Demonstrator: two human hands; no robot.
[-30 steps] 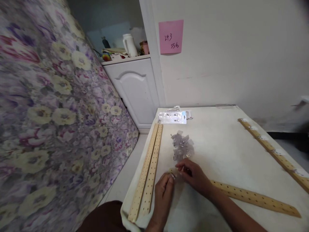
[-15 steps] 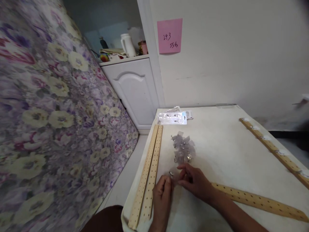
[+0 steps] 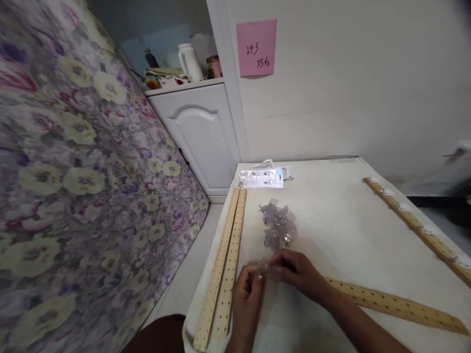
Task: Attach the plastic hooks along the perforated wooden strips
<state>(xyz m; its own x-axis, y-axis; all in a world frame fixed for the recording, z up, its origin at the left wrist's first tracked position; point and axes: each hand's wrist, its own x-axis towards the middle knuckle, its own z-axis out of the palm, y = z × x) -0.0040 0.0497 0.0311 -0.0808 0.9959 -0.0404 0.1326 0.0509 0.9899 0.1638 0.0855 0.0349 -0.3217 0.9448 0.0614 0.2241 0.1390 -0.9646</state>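
Note:
Over the near part of the white-covered table (image 3: 331,220), my left hand (image 3: 248,289) pinches a small clear adhesive hook (image 3: 262,271) with a shiny metal part. My right hand (image 3: 292,269) has its thumb and fingers closed at the hook's right edge; its fingertips are slightly blurred. Just beyond both hands lies a pile of clear adhesive hooks (image 3: 277,223), their transparent squares overlapping. A perforated wooden strip (image 3: 397,304) runs to the right from behind my right forearm, which hides its near end.
Two perforated wooden strips (image 3: 235,235) lie along the table's left side. Another wooden strip (image 3: 415,223) at the right edge carries several clear hooks. Packaged hooks (image 3: 260,178) rest at the back. Beyond are a floral curtain (image 3: 91,171), a white cabinet (image 3: 198,132) and a wall.
My right fingers have moved in from beside the hook and closed on its right edge. The hook has turned flatter in my left fingers. The view has shifted slightly.

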